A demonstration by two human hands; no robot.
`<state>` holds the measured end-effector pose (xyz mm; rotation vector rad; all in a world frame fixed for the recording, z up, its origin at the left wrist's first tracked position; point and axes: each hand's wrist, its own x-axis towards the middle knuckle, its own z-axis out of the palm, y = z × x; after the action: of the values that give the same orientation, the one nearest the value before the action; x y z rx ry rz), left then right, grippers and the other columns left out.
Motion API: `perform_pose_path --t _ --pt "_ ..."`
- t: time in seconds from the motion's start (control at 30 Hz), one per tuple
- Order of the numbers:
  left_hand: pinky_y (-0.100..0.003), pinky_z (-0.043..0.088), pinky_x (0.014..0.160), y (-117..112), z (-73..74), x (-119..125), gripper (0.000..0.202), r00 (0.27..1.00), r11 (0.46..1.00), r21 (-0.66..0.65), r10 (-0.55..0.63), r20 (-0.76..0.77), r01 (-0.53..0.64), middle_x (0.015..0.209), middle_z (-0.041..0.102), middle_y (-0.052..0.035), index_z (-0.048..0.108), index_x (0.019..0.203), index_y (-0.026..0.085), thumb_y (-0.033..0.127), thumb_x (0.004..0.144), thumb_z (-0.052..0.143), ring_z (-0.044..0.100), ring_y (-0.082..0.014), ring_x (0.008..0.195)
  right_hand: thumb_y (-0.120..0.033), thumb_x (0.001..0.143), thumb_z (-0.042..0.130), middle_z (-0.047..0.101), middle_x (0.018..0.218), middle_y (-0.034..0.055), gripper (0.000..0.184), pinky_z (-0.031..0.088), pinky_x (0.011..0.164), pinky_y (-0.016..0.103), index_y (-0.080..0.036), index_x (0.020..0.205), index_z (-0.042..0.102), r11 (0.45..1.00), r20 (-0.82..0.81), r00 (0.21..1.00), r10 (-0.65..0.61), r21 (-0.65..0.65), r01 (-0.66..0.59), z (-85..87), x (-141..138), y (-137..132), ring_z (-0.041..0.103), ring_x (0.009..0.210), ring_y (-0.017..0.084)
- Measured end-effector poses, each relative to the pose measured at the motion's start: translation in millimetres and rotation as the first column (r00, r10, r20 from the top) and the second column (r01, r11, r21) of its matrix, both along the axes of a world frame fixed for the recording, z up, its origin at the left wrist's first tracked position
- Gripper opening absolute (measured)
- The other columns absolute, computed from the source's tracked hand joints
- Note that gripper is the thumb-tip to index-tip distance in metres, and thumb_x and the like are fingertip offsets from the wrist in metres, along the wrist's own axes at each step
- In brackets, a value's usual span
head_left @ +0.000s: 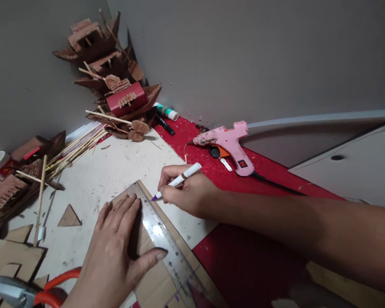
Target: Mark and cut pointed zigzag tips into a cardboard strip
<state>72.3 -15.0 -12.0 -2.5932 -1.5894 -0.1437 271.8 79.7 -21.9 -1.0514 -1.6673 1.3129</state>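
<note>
My left hand (pixel 115 244) lies with its fingers stretched out, pressing a metal ruler (pixel 158 233) down on a sheet of cardboard (pixel 157 280). Its thumb and fingertips rest at the ruler's left edge. In my right hand (pixel 189 192) is a white marker (pixel 186 173) with a purple tip, gripped between thumb and fingers. The tip is at the cardboard strip on the right side of the ruler, near its far end. Some purple marks show on the cardboard near the bottom of the view.
A pink glue gun (pixel 227 143) lies on the red surface (pixel 192 132) at the right. Cardboard boats (pixel 126 100) are stacked at the back, near thin sticks (pixel 80 147). Orange-handled shears (pixel 45 295), cardboard scraps (pixel 19 256) and a small triangle (pixel 69 217) lie at the left.
</note>
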Motion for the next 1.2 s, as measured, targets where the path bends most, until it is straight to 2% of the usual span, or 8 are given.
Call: perform_pose_path --t 0.17,0.3,0.53,0.77,1.2 --pt "-0.064 0.035 0.102 -0.5 -1.1 0.6 0.083 1.0 1.0 0.022 -0.008 -0.006 0.009 0.136 0.055 -0.0223 0.038 0.139 0.011 0.066 0.079 0.057 0.049 -0.0373 0.129 -0.01 0.066 0.055 0.046 0.048 -0.0068 0.01 0.029 0.043 0.018 -0.017 0.059 0.056 0.997 0.036 0.999 0.021 0.074 -0.024 -6.5 -1.6 1.6 0.038 0.048 0.007" --pt "-0.063 0.036 0.103 -0.9 -1.9 0.5 0.084 1.0 1.0 0.029 -0.008 0.01 0.007 0.137 0.055 -0.0216 0.037 0.14 0.013 0.066 0.079 0.058 0.049 -0.037 0.129 -0.009 0.066 0.055 0.043 0.048 -0.0074 0.012 0.03 0.046 0.019 -0.017 0.058 0.056 0.994 0.066 0.997 0.031 0.104 -0.038 -5.5 -2.6 1.0 0.037 0.049 0.007" --pt "-0.063 0.038 0.101 -0.7 -1.3 0.9 0.083 1.0 0.999 0.045 -0.011 -0.008 0.011 0.137 0.055 -0.0219 0.037 0.14 0.012 0.066 0.079 0.057 0.05 -0.0371 0.128 -0.011 0.068 0.056 0.044 0.049 -0.0071 0.011 0.031 0.047 0.019 -0.017 0.059 0.057 0.992 0.074 0.995 0.061 0.105 -0.069 -1.1 -2.2 0.3 0.038 0.049 0.007" --pt "-0.065 0.039 0.098 -1.9 -1.6 1.3 0.083 0.999 0.996 0.078 -0.032 -0.032 0.035 0.134 0.057 -0.0241 0.042 0.137 0.008 0.067 0.079 0.056 0.052 -0.0386 0.125 -0.012 0.068 0.055 0.04 0.047 -0.0077 0.009 0.026 0.043 0.02 -0.018 0.06 0.055 0.994 0.109 0.991 0.077 0.07 -0.085 0.3 -2.6 -1.2 0.033 0.046 0.007" --pt "-0.06 0.033 0.102 -2.0 -0.5 0.9 0.084 0.996 0.994 0.104 -0.03 -0.084 0.038 0.133 0.058 -0.0236 0.045 0.135 0.005 0.068 0.079 0.054 0.053 -0.038 0.124 -0.01 0.067 0.055 0.042 0.048 -0.0076 0.01 0.025 0.043 0.019 -0.017 0.06 0.056 0.986 0.134 0.99 0.04 0.153 -0.061 -3.2 -5.7 -3.1 0.033 0.048 0.007"
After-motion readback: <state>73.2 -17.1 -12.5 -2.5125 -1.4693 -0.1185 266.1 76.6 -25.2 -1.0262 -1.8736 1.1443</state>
